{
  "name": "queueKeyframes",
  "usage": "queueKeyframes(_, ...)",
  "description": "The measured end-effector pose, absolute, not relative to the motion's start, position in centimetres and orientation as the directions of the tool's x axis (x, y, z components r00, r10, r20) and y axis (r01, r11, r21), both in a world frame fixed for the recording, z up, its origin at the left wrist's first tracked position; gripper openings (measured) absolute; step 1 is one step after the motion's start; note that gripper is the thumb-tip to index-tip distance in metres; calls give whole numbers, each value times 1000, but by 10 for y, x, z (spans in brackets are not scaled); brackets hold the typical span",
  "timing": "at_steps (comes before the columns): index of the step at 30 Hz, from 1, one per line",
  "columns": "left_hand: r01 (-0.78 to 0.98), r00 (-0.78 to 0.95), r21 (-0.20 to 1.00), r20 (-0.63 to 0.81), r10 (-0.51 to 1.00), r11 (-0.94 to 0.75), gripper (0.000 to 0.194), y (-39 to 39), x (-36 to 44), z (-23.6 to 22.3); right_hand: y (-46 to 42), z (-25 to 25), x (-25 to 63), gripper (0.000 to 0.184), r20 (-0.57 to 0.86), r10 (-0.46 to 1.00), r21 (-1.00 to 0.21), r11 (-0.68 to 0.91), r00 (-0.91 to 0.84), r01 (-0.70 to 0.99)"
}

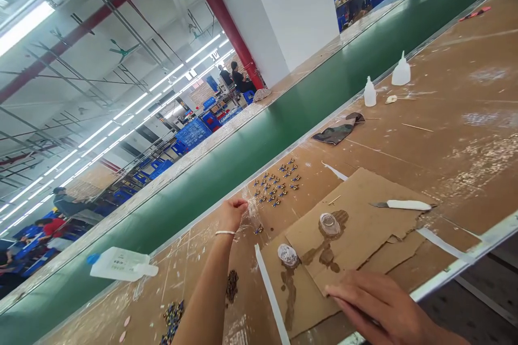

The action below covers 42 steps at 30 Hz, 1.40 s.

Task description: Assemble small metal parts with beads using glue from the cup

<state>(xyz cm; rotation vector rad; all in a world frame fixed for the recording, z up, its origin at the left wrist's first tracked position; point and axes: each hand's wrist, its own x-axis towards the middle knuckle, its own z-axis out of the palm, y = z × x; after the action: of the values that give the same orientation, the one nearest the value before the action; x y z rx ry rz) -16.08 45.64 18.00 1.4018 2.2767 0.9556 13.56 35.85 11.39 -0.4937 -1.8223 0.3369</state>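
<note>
My left hand (233,215), with a white band on its wrist, reaches over the brown work surface beside several small blue-and-yellow pieces (277,183) laid out in loose rows. Its fingertips are pinched together; what they hold, if anything, is too small to make out. One more such piece (258,230) lies just right of that hand. My right hand (376,302) is at the front edge over a cardboard sheet (364,210), thumb and fingers pressed together on something hidden. Two small round containers (329,224) stand on cardboard near dark wet stains.
A white-handled knife (408,205) lies on the cardboard. A dark cloth (340,130) and two white squeeze bottles (369,92) are farther right. A clear bottle (121,264) lies at left, near a heap of small pieces (173,319). A green conveyor belt (243,143) runs behind.
</note>
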Motion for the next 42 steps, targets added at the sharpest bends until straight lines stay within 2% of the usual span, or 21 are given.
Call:
queueKeyframes(3, 756, -422, 558, 15, 907, 343, 17, 411, -159, 185, 358, 109, 136, 21, 822, 503, -477, 864, -266, 161)
queueKeyframes(5, 794, -400, 511, 31, 916, 330, 10, 383, -154, 183, 356, 105, 136, 21, 817, 507, -484, 862, -274, 151)
queueKeyframes(8, 846, -350, 459, 97, 932, 270, 13, 359, -144, 174, 354, 102, 135, 22, 822, 497, -474, 868, -280, 148)
queueKeyframes(14, 922, -207, 365, 182, 961, 129, 19, 373, -135, 154, 354, 108, 137, 21, 816, 484, -467, 874, -315, 135)
queueKeyframes(24, 972, -120, 222, 199, 973, 75, 18, 390, -131, 150, 355, 104, 137, 20, 806, 494, -472, 869, -325, 150)
queueKeyframes(34, 989, -70, 139, 183, 981, 45, 13, 420, -110, 159, 354, 99, 133, 21, 790, 524, -520, 847, -318, 105)
queueKeyframes(38, 985, -55, 168, 165, 985, 27, 12, 427, -105, 164, 354, 96, 134, 21, 776, 539, -538, 837, -328, 103)
queueKeyframes(42, 971, -135, 221, 200, 971, 89, 20, 402, -115, 175, 356, 104, 138, 20, 795, 508, -501, 858, -332, 111)
